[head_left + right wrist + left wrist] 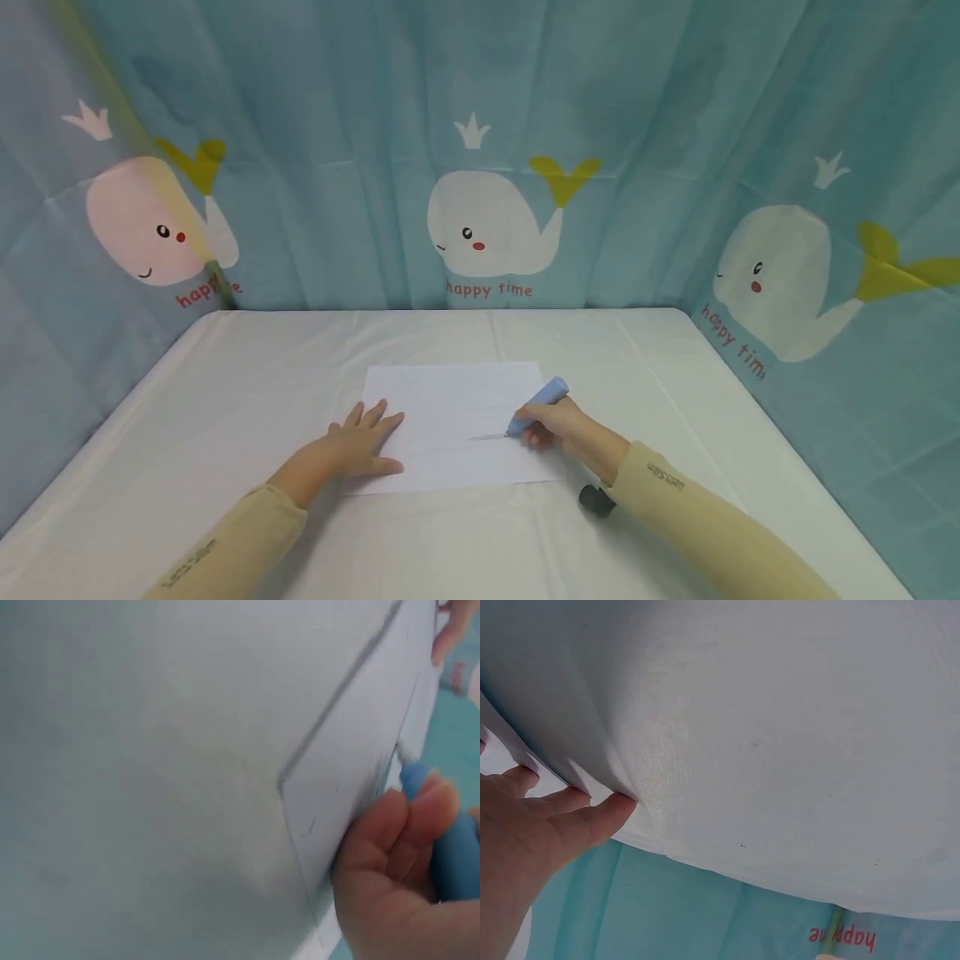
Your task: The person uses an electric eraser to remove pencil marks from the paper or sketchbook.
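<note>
A white sheet of paper (450, 392) lies on the white-covered table. Fingers spread, my left hand (360, 446) rests on the sheet's left side; in the left wrist view that hand (547, 825) shows its fingertips at the paper. My right hand (555, 425) grips a thick light-blue pen (546, 396) over the right part of the sheet. The pen leans, its narrow tip down at the paper. A thin grey streak runs left from the tip. The right wrist view shows the pen (454, 851) between thumb and curled fingers, near a paper corner.
White cloth covers the table (247, 400) around the paper. Blue curtains (337, 208) printed with whales stand along its back and sides. Beneath the right sleeve (675, 500) a small black object (597, 501) shows at the wrist.
</note>
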Motion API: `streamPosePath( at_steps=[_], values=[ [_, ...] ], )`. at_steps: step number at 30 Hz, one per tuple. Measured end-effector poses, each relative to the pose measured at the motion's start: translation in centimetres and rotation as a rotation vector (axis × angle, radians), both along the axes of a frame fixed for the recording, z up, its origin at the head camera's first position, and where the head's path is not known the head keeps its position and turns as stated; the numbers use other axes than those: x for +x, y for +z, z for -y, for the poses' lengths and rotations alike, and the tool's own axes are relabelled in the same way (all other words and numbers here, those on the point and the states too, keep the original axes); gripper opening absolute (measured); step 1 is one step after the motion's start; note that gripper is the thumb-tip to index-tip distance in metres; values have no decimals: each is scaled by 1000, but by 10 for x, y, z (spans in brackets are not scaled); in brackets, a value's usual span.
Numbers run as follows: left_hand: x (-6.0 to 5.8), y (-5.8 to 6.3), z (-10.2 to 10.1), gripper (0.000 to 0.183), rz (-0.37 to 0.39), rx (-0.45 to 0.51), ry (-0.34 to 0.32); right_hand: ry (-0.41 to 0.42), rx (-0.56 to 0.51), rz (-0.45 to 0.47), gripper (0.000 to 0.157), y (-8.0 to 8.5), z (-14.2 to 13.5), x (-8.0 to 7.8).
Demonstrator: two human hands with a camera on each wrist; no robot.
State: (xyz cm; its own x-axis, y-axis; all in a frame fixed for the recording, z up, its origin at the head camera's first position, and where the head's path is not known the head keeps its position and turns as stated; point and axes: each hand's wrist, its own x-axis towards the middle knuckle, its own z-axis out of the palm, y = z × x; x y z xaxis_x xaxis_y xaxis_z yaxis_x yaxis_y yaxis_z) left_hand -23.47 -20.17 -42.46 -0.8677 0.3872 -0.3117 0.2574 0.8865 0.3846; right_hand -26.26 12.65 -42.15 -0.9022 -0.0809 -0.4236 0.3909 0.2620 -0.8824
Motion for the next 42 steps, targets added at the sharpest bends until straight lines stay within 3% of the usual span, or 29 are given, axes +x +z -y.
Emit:
streamPosePath(
  at_steps=[9,26,34,42],
  values=[
    [3,5,-5,84,-9,-35,5,6,0,-3,21,-1,2,-1],
    [-1,2,-3,86,-14,-42,-14,11,-1,5,21,0,1,0],
    [0,5,-5,85,-12,-42,5,-32,-56,17,21,0,1,0],
    [0,2,-5,86,-1,-37,12,-58,-35,22,29,2,4,-1]
  ],
)
